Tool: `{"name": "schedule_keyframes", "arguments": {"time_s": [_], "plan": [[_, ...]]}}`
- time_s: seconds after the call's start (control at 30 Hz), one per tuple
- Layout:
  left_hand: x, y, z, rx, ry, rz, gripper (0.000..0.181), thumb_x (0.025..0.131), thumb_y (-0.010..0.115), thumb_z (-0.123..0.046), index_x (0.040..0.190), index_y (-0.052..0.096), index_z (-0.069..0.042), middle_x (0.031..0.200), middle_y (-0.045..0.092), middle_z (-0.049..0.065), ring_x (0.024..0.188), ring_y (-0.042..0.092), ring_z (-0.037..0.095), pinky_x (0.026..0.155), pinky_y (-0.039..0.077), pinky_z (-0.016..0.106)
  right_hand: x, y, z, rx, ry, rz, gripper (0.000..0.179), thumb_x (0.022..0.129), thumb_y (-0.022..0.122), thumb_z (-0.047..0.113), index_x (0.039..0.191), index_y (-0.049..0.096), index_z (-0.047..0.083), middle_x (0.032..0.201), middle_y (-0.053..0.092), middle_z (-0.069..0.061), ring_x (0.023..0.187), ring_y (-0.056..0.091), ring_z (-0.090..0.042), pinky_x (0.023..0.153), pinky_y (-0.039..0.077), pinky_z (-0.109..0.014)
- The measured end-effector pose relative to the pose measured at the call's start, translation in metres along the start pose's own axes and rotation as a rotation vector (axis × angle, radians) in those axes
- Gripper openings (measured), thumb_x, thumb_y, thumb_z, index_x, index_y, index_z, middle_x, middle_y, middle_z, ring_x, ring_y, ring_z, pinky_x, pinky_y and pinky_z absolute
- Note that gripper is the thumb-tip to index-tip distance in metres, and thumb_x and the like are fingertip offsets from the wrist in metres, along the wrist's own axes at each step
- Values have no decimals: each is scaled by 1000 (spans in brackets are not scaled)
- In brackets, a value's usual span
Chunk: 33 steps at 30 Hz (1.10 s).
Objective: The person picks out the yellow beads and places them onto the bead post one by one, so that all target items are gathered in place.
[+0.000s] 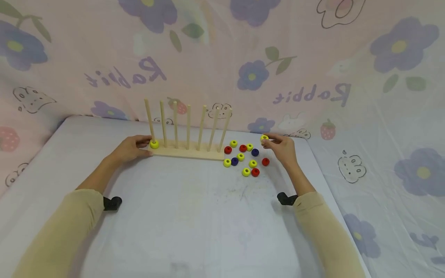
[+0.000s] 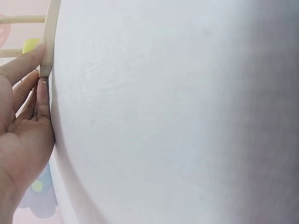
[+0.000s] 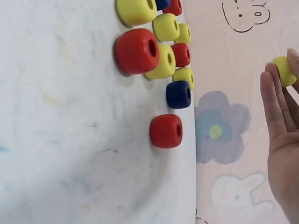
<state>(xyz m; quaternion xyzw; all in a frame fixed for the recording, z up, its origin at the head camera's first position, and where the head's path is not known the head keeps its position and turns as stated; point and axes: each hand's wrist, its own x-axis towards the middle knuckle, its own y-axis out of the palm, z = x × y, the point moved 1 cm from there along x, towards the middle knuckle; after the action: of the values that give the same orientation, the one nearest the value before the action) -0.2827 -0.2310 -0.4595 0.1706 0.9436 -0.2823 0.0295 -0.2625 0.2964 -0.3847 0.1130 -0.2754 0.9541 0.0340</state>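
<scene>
A wooden peg rack with several upright dowels stands toward the back of the table. One yellow bead sits at the foot of its leftmost dowel. At that end, my left hand grips the base between thumb and fingers; the left wrist view shows the same hand on the base's end. Above the table at the right, my right hand pinches a yellow bead between thumb and fingertips. In the right wrist view this bead is held clear of the tabletop.
Loose yellow, red and dark blue beads lie between the rack and my right hand, among them a red bead, a blue bead and a yellow bead. A patterned curtain hangs directly behind the white table.
</scene>
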Motion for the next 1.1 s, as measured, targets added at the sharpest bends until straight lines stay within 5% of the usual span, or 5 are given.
{"name": "schedule_keyframes", "arguments": {"time_s": [0.23,0.53,0.8,1.1], "plan": [[1,0,1,-13,-14,7,77,90,75,-14,153,33,1,152,39,24,137,41,39,115,35,48,15,2,-3,59,-58,15,37,87,78,31,117,74,10,98,75,-12,79,73,-13,79,60,-24],[2,1,0,11,-12,5,77,90,75,-14,152,33,1,152,39,24,136,42,39,114,36,48,28,9,30,2,-90,75,36,89,77,28,121,72,13,112,71,-8,85,72,-14,90,58,-32],[1,0,-4,4,-27,8,77,90,75,-13,152,33,2,152,38,25,137,41,40,115,35,49,40,12,61,-20,-115,75,34,89,77,27,120,73,15,113,72,-6,91,71,-14,84,57,-26],[-1,-3,-7,27,-41,23,80,89,76,-18,152,33,2,153,38,25,137,40,40,116,33,50,48,19,83,71,-144,113,34,87,78,21,120,73,11,111,72,-12,88,72,-15,85,57,-26]]}}
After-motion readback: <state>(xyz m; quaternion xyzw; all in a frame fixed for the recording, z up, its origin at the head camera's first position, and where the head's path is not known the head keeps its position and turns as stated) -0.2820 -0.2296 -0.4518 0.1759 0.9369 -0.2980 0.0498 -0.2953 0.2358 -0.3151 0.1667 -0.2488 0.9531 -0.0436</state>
